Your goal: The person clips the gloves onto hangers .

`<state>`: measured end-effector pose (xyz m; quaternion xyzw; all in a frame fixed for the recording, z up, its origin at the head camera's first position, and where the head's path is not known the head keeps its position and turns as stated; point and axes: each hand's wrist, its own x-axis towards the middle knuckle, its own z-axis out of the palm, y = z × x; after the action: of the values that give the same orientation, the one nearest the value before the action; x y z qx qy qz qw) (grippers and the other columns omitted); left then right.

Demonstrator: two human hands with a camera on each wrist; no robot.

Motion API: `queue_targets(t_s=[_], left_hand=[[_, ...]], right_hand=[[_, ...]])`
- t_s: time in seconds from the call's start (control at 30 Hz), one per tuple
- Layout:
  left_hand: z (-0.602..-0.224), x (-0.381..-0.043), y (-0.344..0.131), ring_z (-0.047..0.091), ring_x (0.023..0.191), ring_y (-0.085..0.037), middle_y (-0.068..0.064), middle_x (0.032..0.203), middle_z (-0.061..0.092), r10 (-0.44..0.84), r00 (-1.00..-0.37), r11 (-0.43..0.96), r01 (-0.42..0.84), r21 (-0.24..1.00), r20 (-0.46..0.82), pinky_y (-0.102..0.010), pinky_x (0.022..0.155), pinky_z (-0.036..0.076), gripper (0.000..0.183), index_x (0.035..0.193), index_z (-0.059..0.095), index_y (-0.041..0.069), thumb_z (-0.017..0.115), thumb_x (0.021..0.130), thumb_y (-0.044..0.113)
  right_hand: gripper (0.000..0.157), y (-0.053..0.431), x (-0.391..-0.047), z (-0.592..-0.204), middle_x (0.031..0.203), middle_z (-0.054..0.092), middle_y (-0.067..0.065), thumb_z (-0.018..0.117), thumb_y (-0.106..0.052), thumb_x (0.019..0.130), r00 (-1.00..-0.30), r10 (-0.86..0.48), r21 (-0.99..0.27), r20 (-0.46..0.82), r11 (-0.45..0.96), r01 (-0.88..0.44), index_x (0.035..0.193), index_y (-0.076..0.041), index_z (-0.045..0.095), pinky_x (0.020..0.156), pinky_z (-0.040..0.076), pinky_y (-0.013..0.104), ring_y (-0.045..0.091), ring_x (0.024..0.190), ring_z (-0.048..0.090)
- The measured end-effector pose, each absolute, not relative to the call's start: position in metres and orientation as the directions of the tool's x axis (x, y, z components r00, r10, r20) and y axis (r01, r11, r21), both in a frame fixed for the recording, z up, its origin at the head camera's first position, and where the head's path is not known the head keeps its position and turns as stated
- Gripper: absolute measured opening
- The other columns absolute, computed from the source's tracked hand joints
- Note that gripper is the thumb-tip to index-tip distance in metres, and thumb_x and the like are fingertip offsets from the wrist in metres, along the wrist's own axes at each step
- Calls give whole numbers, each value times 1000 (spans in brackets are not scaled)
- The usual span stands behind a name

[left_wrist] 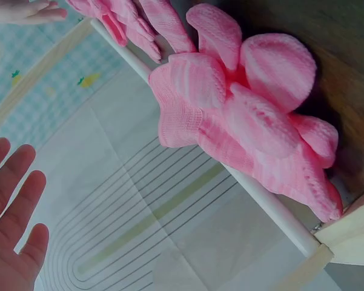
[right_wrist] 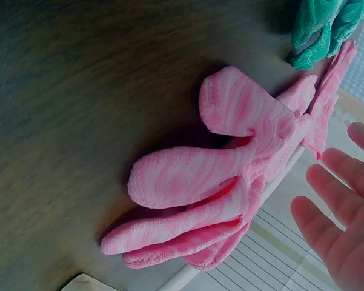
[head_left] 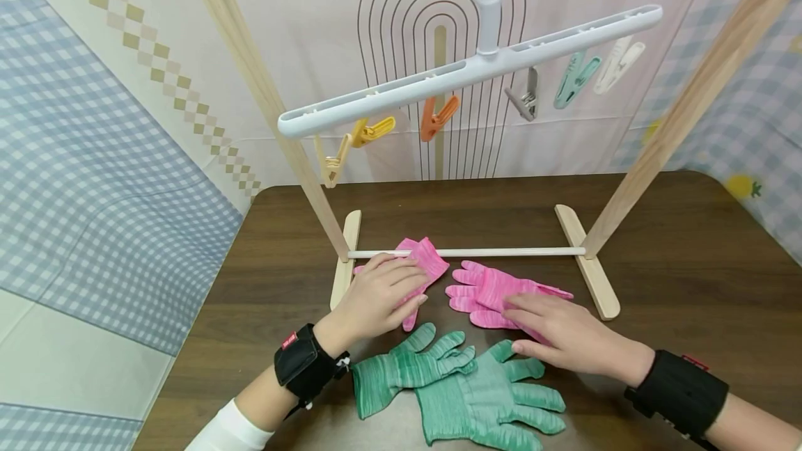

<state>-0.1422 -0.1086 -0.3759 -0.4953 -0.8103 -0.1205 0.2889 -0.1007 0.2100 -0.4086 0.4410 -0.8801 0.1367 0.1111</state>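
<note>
My left hand [head_left: 379,294] hovers over one pink knitted glove [head_left: 431,259], its fingers loosely extended. In the left wrist view that hand's fingers stand apart from the crumpled pink glove [left_wrist: 260,121]. At the right, my other hand [head_left: 564,333] is held over a second pink glove [head_left: 491,291] and hides part of its cuff side. The right wrist view has relaxed fingers [right_wrist: 327,224] with a gap between them and the pink glove [right_wrist: 194,176]. Nearer to me lie two green gloves: a smaller one [head_left: 382,374] overlaps a flat, spread one [head_left: 466,402].
A wooden rack with a white lower bar [head_left: 514,252] stands on the brown table [head_left: 702,284]. From its top rail hangs a pale blue hanger [head_left: 401,95] bearing several clips, among them an orange one [head_left: 437,119] and a metal one [head_left: 525,97]. Patterned cloth [head_left: 125,159] surrounds the table.
</note>
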Motion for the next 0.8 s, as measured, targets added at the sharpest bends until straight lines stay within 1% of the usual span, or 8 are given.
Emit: queue_targets(t_s=[0.17, 0.3, 0.57, 0.8], left_hand=[[-377, -143, -110, 56, 103, -18, -2, 100, 67, 721, -327, 467, 881, -80, 611, -38, 90, 43, 25, 105, 64, 11, 59, 84, 24], [-377, -144, -111, 57, 101, -17, 0, 98, 67, 697, -318, 472, 878, -77, 643, -38, 87, 44, 22, 101, 65, 11, 61, 82, 21], [-376, -149, -115, 59, 96, -14, -2, 93, 67, 612, -359, 507, 862, -1, 705, -39, 82, 47, 19, 99, 65, 9, 58, 83, 18], [-376, -155, -120, 61, 87, -16, -3, 87, 67, 552, -362, 517, 856, 33, 752, -36, 77, 49, 19, 98, 64, 8, 61, 81, 16]], right_hand=[[43, 210, -100, -408, 114, 60, 7, 58, -43, 83, -599, -751, -162, 280, 578, -800, 111, -10, 61, 79, 51, 42, 22, 105, 55], [40, 210, -100, -408, 108, 62, 3, 57, -44, 84, -600, -757, -175, 259, 574, -800, 108, -12, 62, 78, 52, 40, 18, 100, 57], [33, 208, -100, -409, 99, 62, -4, 58, -41, 84, -574, -766, -182, 291, 544, -819, 102, -14, 64, 74, 52, 36, 12, 93, 57], [30, 208, -99, -410, 92, 62, -7, 58, -39, 85, -569, -772, -211, 283, 528, -822, 100, -14, 64, 70, 52, 34, 8, 87, 57]])
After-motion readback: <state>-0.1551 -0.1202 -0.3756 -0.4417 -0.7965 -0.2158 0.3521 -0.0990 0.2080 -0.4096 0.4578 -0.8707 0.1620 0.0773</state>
